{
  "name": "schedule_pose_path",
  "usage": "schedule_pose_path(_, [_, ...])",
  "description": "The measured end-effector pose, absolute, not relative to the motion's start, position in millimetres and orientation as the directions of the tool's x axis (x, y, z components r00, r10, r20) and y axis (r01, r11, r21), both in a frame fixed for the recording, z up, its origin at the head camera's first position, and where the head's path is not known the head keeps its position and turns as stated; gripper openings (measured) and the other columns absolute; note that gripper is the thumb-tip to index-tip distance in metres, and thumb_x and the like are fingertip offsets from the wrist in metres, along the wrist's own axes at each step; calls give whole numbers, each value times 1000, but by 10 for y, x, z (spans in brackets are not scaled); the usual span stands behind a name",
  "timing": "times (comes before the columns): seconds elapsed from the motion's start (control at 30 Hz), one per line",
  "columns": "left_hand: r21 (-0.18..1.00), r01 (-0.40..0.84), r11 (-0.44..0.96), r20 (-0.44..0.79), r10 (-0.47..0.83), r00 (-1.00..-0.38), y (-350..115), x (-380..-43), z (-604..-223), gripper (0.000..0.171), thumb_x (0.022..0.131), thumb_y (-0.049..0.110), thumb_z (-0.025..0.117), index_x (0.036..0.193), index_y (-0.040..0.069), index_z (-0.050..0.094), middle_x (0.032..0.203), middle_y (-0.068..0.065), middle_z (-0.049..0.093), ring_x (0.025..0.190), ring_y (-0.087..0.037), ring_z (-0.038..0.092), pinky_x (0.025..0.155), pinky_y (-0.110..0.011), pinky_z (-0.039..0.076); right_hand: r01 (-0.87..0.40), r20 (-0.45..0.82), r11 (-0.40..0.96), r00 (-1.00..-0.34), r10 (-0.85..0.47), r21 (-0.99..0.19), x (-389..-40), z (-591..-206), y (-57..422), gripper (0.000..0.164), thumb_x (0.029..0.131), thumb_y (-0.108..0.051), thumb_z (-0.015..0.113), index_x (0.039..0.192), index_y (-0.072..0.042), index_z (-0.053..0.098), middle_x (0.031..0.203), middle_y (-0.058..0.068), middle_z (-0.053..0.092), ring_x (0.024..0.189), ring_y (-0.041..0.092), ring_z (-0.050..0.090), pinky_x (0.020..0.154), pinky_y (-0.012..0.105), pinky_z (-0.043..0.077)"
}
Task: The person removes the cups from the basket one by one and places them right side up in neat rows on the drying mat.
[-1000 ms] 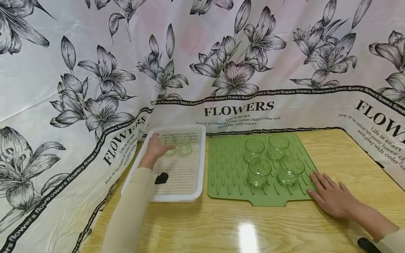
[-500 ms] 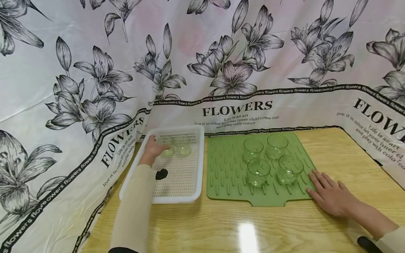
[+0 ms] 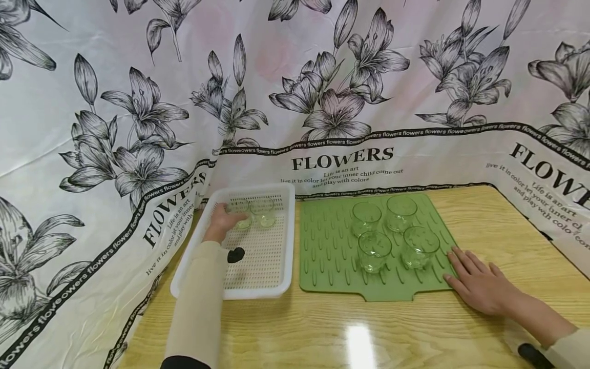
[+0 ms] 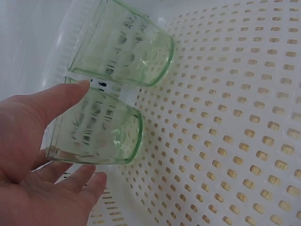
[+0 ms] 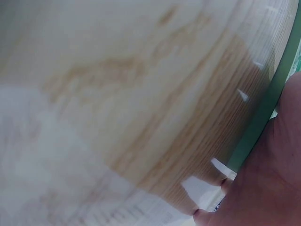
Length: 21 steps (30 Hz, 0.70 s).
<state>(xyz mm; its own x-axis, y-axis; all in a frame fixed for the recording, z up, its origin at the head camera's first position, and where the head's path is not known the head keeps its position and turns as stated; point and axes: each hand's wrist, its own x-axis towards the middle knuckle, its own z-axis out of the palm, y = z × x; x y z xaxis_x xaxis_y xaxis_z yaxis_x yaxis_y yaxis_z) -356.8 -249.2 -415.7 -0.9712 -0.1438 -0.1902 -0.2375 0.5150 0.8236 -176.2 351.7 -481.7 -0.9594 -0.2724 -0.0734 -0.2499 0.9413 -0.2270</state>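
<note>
In the white basket (image 3: 289,246), two clear greenish glasses stand side by side at the far end. My left hand (image 3: 222,222) is at the left glass (image 3: 243,221), its thumb along the near side and its fingers round the other side. The left wrist view shows the thumb (image 4: 66,96) by the rim and the fingertips at the opposite wall of this glass (image 4: 101,129). The second glass (image 4: 124,47) stands right beside it. On the right, my right hand (image 3: 481,287) lies flat, fingertips at the edge of the green drying mat (image 3: 322,246).
Several more glasses (image 3: 374,251) stand on the right half of the mat. A dark band (image 3: 235,255) shows at my left wrist, over the basket. Flower-printed cloth (image 3: 341,102) hangs behind the wooden table (image 3: 295,333) and along its sides.
My left hand has drawn slightly back and lower at the left glass, its thumb and fingers still around it. The glasses and my right hand keep their places; the head view has shifted a little.
</note>
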Motion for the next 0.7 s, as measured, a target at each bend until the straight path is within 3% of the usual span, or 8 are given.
schedule_pose_path(0.7, [855,-198,479,-133,-166,-977,-2547,-3554,-4108,86,94,23,73,158,-4,22,157,-23,34,146,-42,32,120,-54,32,-251,-71,938,-959,-274,-239,-1778,-4859,3539,71,111,-42,37,158,10,22,163,32,17,144,59,19,105,83,16])
